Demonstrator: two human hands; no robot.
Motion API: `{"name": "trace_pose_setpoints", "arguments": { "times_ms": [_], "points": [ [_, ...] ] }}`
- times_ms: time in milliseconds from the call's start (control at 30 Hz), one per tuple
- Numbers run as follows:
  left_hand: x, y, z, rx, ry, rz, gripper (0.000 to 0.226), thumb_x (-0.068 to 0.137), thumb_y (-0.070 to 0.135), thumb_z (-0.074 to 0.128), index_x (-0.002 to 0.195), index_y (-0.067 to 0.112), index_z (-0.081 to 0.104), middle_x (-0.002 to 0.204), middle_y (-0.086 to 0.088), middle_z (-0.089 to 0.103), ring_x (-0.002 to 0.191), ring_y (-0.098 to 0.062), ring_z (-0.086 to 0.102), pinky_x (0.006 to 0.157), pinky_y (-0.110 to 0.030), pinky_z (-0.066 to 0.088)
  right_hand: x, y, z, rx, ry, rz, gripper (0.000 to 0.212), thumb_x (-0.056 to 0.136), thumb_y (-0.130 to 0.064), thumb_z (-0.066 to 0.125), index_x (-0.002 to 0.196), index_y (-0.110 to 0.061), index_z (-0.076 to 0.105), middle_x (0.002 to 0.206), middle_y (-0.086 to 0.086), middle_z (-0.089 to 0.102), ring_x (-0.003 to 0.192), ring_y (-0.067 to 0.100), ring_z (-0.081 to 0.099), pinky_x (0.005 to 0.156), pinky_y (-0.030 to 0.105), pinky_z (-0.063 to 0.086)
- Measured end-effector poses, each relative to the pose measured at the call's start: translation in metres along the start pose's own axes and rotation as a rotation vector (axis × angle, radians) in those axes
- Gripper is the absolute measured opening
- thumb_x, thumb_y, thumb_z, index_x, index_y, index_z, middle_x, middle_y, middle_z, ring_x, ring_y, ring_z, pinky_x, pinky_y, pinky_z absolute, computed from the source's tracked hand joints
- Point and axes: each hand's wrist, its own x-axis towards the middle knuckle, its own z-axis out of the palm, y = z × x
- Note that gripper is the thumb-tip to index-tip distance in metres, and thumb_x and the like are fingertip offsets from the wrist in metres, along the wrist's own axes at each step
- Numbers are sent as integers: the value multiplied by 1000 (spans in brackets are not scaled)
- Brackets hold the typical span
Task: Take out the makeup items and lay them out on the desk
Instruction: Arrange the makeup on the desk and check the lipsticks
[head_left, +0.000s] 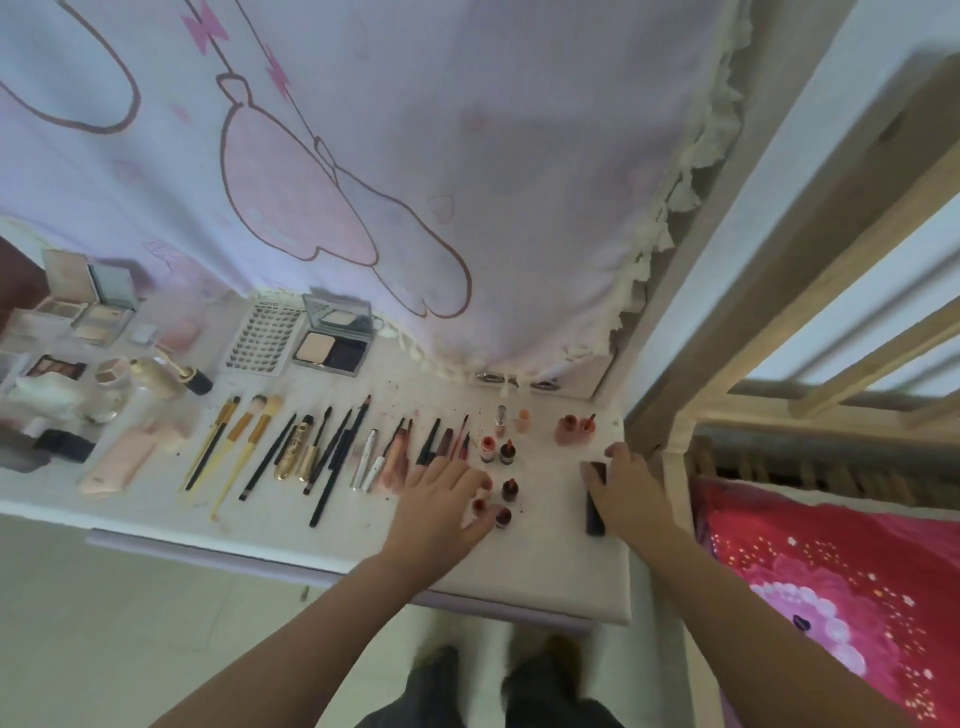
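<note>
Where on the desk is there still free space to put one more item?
Bare desk lies along the near edge, in front of the left hand and right hand, and between the small bottles and the dark tube. The row of brushes and pencils and the compacts are crowded.
</note>
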Motion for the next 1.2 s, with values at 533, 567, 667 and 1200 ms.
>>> {"name": "trace_pose_setpoints", "arguments": {
  "times_ms": [533, 567, 667, 1200],
  "points": [
    [48, 108, 53, -215, -583, -364, 40, 96, 49, 38, 101, 17, 61, 91, -1, 68, 82, -20, 61, 74, -35, 48, 3, 30, -47, 172, -368, -304, 27, 90, -48, 54, 79, -24, 50, 69, -9, 59, 62, 6, 54, 55, 20, 36],
    [44, 107, 52, -283, -605, -385, 37, 95, 48, 40, 97, 19, 61, 86, 4, 67, 77, -15, 61, 69, -30, 48, 7, 36, -54, 202, -350, -278, 27, 90, -47, 54, 79, -22, 51, 69, -9, 58, 62, 6, 53, 56, 21, 36],
    [24, 97, 51, -469, -558, -550, 25, 93, 46, 46, 90, 26, 60, 74, 12, 62, 65, -1, 56, 57, -15, 38, 24, 54, -85, 487, -281, -90, 30, 92, -39, 55, 93, -9, 54, 64, 0, 55, 54, 12, 49, 53, 25, 38],
    [36, 115, 89, -280, 43, -711, 25, 86, 37, 63, 107, 25, 64, 93, 11, 43, 78, -2, 43, 68, -10, 32, 19, 37, -24, 214, -144, -419, 30, 91, -24, 59, 121, -21, 55, 116, 2, 50, 103, 16, 52, 88, 23, 42]
  ]
}}
